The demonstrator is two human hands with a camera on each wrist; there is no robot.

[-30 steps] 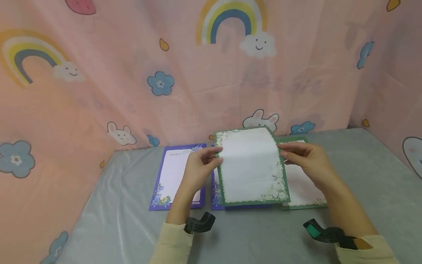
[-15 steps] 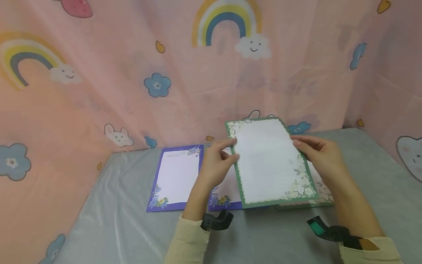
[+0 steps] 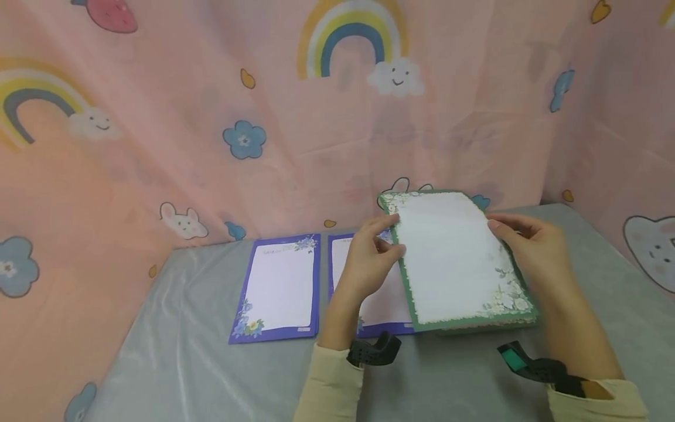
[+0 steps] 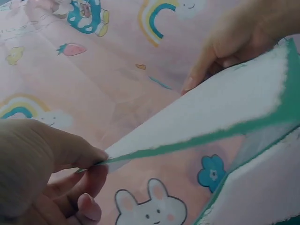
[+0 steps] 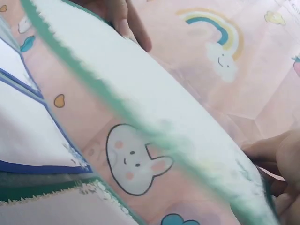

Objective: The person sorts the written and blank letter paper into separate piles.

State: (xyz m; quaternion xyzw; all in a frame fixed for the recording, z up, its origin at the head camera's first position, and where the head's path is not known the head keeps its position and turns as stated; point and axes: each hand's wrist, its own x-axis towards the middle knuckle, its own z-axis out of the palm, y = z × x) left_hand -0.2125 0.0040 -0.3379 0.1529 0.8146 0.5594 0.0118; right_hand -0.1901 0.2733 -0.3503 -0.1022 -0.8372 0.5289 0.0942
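A white sheet of paper with a green floral border (image 3: 448, 264) is raised at a tilt between both hands. My left hand (image 3: 369, 255) pinches its left edge between thumb and fingers, as the left wrist view also shows. At the opposite edge, my right hand (image 3: 535, 243) pinches the paper, thumb on top. Beneath it lies another green-bordered sheet (image 5: 47, 206), mostly hidden in the head view. To the left on the table is a purple-bordered sheet (image 3: 379, 305), partly covered by my left hand and the raised paper.
Farther left lies a second place with purple-bordered paper (image 3: 279, 287), apparently more than one sheet. The table has a grey cloth (image 3: 200, 363). A pink printed curtain (image 3: 174, 117) rises behind the table's back edge.
Both hands have carried the green-bordered sheet rightward, from over the middle purple-bordered sheet to over the green-bordered one. More of the middle purple sheet shows now. The head view has shifted slightly.
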